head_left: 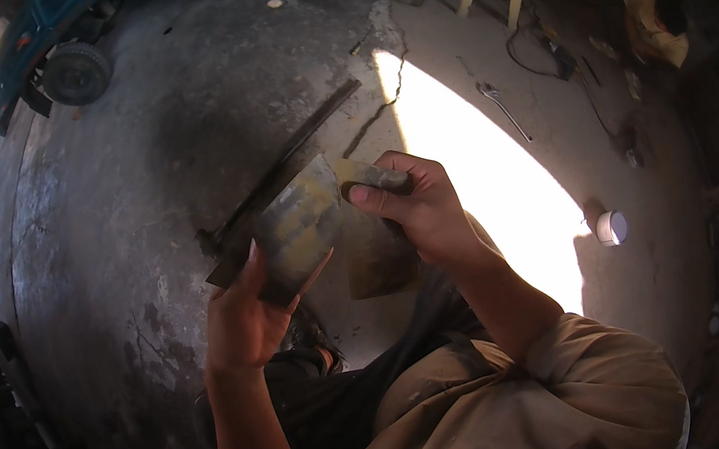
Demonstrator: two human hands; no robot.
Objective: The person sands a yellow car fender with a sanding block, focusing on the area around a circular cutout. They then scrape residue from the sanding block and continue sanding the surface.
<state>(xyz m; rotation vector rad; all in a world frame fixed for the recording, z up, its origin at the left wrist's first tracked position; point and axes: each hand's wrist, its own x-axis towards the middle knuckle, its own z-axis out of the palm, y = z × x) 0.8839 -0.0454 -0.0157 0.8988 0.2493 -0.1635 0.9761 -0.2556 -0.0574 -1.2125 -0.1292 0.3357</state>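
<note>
Tan cloth (528, 402) is filling the lower edge, nearest my camera, with dark trousers (328, 401) showing beyond it. I am looking down on both arms: the left forearm is standing nearly upright at the wrist end, while the right forearm is slanting up and leftward, its wrist bending so that the knuckles are pointing up and away.

Ahead of the lap, the left hand (250, 321) is gripping the plate (300, 219) by its lower left part. Its thumb is lying along the near side and a fingertip is showing past the lower right edge, so I am reading a narrow grip with the plate between. That plate, worn yellow and grey, is tilting up to the right.

Just beside it, the right hand (425, 207) is pinching a second piece (355, 173), the thumb pointing left and the index finger curling over the top. Below, a dark sheet (383, 267) is hanging; I am not able to tell whether it is joining that piece, or whether the two edges are touching.

Beyond the hands, a long bar (295, 147) is lying on the floor (133, 163), and a wrench (503, 110) is resting farther right.
</note>
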